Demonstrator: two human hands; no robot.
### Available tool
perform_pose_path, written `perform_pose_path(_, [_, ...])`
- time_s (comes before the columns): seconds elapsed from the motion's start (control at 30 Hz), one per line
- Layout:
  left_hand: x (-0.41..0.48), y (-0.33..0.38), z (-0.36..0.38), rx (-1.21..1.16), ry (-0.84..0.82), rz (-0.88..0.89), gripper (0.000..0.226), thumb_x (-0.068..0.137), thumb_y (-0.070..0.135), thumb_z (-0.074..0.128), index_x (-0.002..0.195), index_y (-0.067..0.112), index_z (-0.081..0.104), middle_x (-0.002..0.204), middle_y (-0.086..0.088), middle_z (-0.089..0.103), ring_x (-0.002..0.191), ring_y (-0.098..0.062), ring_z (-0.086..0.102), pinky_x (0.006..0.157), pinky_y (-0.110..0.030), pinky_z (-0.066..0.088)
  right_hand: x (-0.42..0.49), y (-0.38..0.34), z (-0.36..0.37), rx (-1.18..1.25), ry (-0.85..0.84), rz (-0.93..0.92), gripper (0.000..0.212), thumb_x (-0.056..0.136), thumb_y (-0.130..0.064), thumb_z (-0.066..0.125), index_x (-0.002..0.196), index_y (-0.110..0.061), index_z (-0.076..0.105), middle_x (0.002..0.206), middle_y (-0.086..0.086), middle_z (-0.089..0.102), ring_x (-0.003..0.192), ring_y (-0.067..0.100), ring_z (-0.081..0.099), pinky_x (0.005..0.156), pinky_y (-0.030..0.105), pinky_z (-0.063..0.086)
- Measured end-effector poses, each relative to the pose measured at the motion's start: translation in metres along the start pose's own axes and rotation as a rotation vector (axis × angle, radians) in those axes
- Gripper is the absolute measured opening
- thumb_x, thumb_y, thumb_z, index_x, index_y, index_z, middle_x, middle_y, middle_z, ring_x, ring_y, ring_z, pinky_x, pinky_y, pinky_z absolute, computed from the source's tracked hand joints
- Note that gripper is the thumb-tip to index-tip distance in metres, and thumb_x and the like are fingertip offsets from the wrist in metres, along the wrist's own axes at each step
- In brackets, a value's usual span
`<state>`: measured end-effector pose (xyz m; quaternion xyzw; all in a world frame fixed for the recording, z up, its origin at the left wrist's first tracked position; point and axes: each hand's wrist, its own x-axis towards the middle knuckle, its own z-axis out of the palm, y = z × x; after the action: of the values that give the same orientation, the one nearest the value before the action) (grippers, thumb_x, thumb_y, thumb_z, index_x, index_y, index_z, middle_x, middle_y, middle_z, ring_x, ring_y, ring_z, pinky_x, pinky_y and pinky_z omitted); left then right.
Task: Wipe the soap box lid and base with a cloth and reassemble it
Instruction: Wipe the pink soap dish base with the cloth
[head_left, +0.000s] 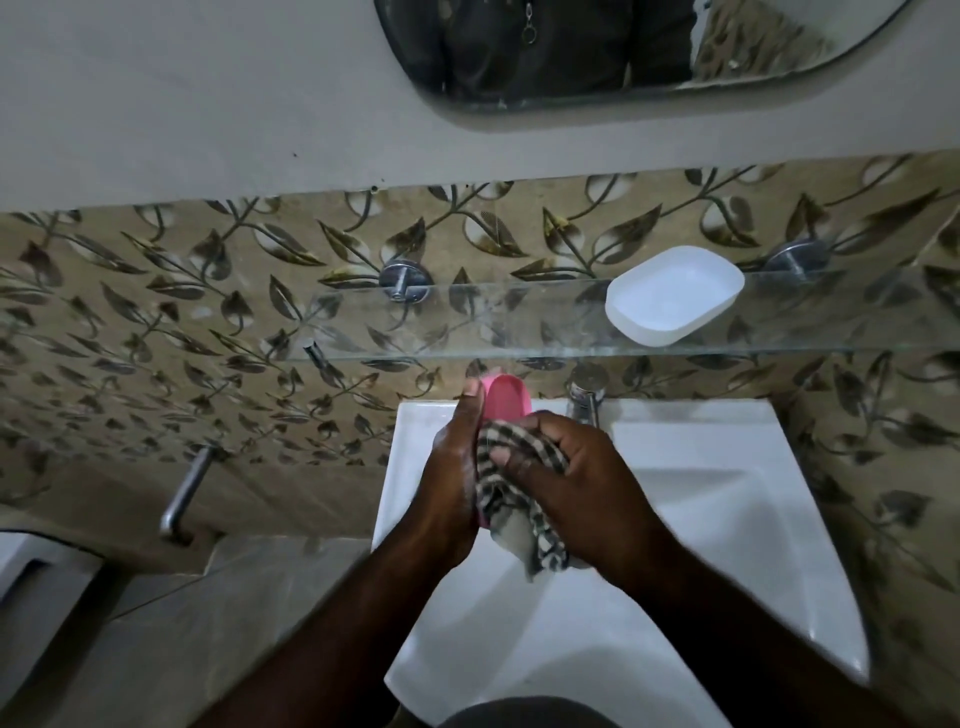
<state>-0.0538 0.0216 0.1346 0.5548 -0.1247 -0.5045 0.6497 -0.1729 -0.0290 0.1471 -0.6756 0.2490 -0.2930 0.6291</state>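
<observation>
We saw the left hand (452, 467) curled around the pink soap box piece (506, 402), gripping it on edge over the white sink (753, 467), with its far end poking up past the fingertips. The right hand (576, 478) clenched a striped cloth (498, 499) and pressed it against the pink piece's inner face, the loose tail of the cloth hanging down between the wrists. (We could not tell whether the pink piece was the lid or the base.) The other half, a white soap box piece (675, 296), lay open side up on the glass shelf (415, 322) above the sink, well apart from both hands and up to the right of the tap (584, 400). We judged the wiping to be underway, with reassembly not yet begun. To do this step well, we thought the left hand should turn the pink piece while the cloth swept into its corners and along the rim, with a firm hold so the smooth plastic could not slip into the sink
</observation>
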Motion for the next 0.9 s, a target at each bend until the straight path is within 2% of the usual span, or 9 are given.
perform_pose_path(0.07, [0.001, -0.001, -0.002, -0.038, -0.005, 0.0, 0.079, 0.067, 0.07, 0.062, 0.108, 0.002, 0.066, 0.086, -0.018, 0.07, 0.077, -0.029, 0.068, 0.076, -0.038, 0.055, 0.0, -0.002, 0.004, -0.026, 0.025, -0.033, 0.011, 0.09, -0.011, 0.068, 0.099, -0.016, 0.072, 0.084, -0.007, 0.074, 0.079, 0.007, 0.071, 0.071, 0.02, 0.053])
perform_pose_path(0.17, [0.002, 0.004, -0.01, -0.055, 0.026, 0.004, 0.081, 0.069, 0.068, 0.054, 0.114, 0.003, 0.064, 0.095, -0.019, 0.07, 0.08, -0.028, 0.068, 0.075, -0.038, 0.056, -0.012, 0.002, 0.003, -0.119, -0.131, -0.006, 0.013, 0.09, -0.012, 0.068, 0.099, -0.021, 0.072, 0.084, -0.012, 0.073, 0.079, 0.002, 0.07, 0.071, 0.014, 0.05])
perform_pose_path(0.27, [0.005, 0.004, -0.011, 0.014, 0.06, 0.027, 0.079, 0.068, 0.069, 0.05, 0.119, 0.009, 0.063, 0.11, -0.018, 0.07, 0.088, -0.027, 0.067, 0.069, -0.035, 0.057, -0.019, 0.008, -0.008, -0.246, -0.232, 0.034, 0.012, 0.091, -0.013, 0.066, 0.098, -0.019, 0.073, 0.087, -0.007, 0.073, 0.081, 0.008, 0.073, 0.073, 0.022, 0.057])
perform_pose_path(0.33, [0.003, 0.005, -0.007, 0.039, 0.075, 0.047, 0.076, 0.069, 0.069, 0.052, 0.115, 0.01, 0.065, 0.108, -0.017, 0.071, 0.088, -0.027, 0.067, 0.072, -0.036, 0.056, -0.015, 0.009, -0.012, -0.362, -0.2, 0.004, 0.014, 0.091, -0.013, 0.065, 0.096, -0.024, 0.072, 0.086, -0.008, 0.072, 0.081, 0.007, 0.072, 0.075, 0.028, 0.057])
perform_pose_path(0.43, [0.004, 0.002, 0.002, 0.058, 0.045, 0.068, 0.087, 0.063, 0.076, 0.061, 0.112, 0.004, 0.066, 0.096, -0.016, 0.071, 0.078, -0.025, 0.066, 0.075, -0.038, 0.054, -0.012, 0.003, -0.008, -0.165, -0.044, 0.004, 0.012, 0.09, -0.01, 0.066, 0.09, -0.02, 0.072, 0.077, -0.007, 0.073, 0.072, 0.008, 0.07, 0.066, 0.02, 0.053])
perform_pose_path(0.5, [0.002, 0.001, 0.008, 0.026, 0.023, 0.068, 0.081, 0.064, 0.074, 0.06, 0.105, 0.004, 0.068, 0.085, -0.016, 0.069, 0.071, -0.026, 0.066, 0.073, -0.037, 0.053, -0.011, 0.0, -0.004, -0.117, 0.031, -0.066, 0.012, 0.09, -0.01, 0.067, 0.095, -0.019, 0.073, 0.082, -0.007, 0.073, 0.076, 0.007, 0.07, 0.068, 0.017, 0.05])
perform_pose_path(0.6, [0.006, 0.006, 0.005, 0.01, 0.029, 0.07, 0.084, 0.064, 0.074, 0.058, 0.113, 0.006, 0.064, 0.088, -0.017, 0.07, 0.073, -0.025, 0.067, 0.065, -0.034, 0.055, -0.017, 0.001, -0.001, -0.103, -0.029, -0.051, 0.009, 0.091, -0.015, 0.067, 0.098, -0.016, 0.073, 0.084, 0.004, 0.073, 0.075, 0.017, 0.072, 0.064, 0.024, 0.053])
perform_pose_path(0.73, [0.009, 0.009, 0.001, 0.044, 0.048, 0.118, 0.077, 0.071, 0.069, 0.049, 0.119, 0.011, 0.062, 0.103, -0.018, 0.07, 0.085, -0.026, 0.067, 0.061, -0.034, 0.056, -0.021, 0.0, -0.008, -0.004, -0.151, 0.088, 0.015, 0.09, -0.006, 0.067, 0.088, -0.02, 0.071, 0.077, -0.011, 0.072, 0.075, 0.013, 0.074, 0.068, 0.021, 0.055])
perform_pose_path(0.9, [0.004, -0.001, 0.013, 0.015, 0.063, 0.088, 0.101, 0.055, 0.083, 0.064, 0.115, 0.001, 0.064, 0.086, -0.02, 0.069, 0.071, -0.029, 0.066, 0.069, -0.037, 0.054, -0.019, -0.001, -0.005, -0.168, 0.026, -0.031, 0.009, 0.092, -0.019, 0.066, 0.096, -0.027, 0.069, 0.081, 0.0, 0.073, 0.071, 0.019, 0.071, 0.062, 0.034, 0.057])
